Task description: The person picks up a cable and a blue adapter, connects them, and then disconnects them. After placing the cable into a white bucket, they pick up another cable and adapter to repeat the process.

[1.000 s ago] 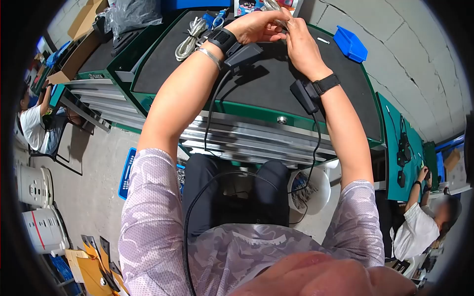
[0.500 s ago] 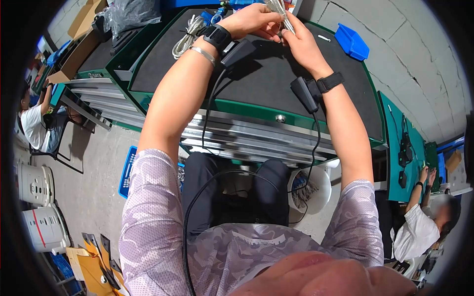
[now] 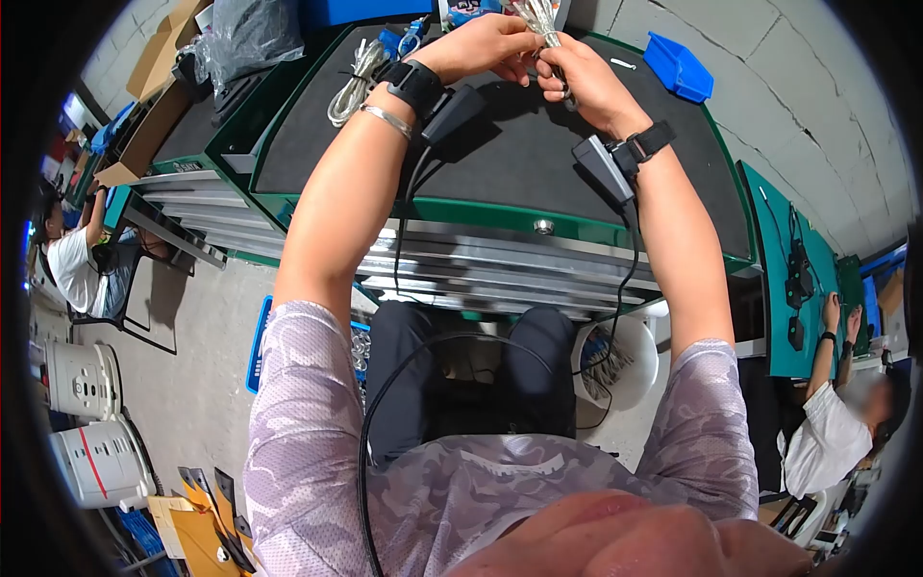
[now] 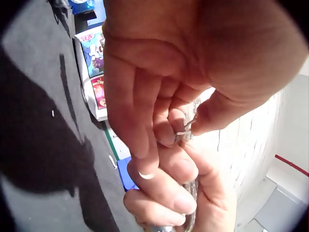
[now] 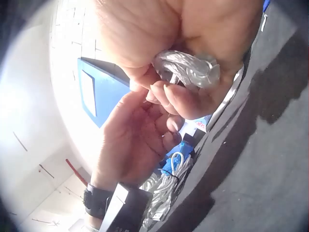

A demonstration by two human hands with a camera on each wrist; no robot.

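Observation:
Both hands meet over the far part of the workbench, around a bundled clear-sheathed cable (image 3: 540, 19). My right hand (image 3: 594, 85) grips the bundle, fingers curled round it; its looped end (image 5: 186, 68) sticks out of that fist in the right wrist view. Above it, my left hand (image 3: 488, 46) has thumb and fingertips pinched at a thin twist tie (image 4: 183, 133) on the cable. The left palm hides part of the bundle in the left wrist view. A second coiled cable (image 3: 356, 87), bound with a dark tie, lies on the mat left of the left hand.
The dark mat (image 3: 385, 168) covers the green drawer cabinet's top. A blue bin (image 3: 678, 67) stands at the back right, near a small white strip (image 3: 623, 63). Printed packaging (image 4: 94, 58) is behind the hands. Camera cords (image 3: 630, 255) hang from both wrists. Other people sit at either side.
Both hands have shifted slightly left, and the right hand has turned and come nearer the body, showing its curled fingers. More of the cable bundle shows above the hands.

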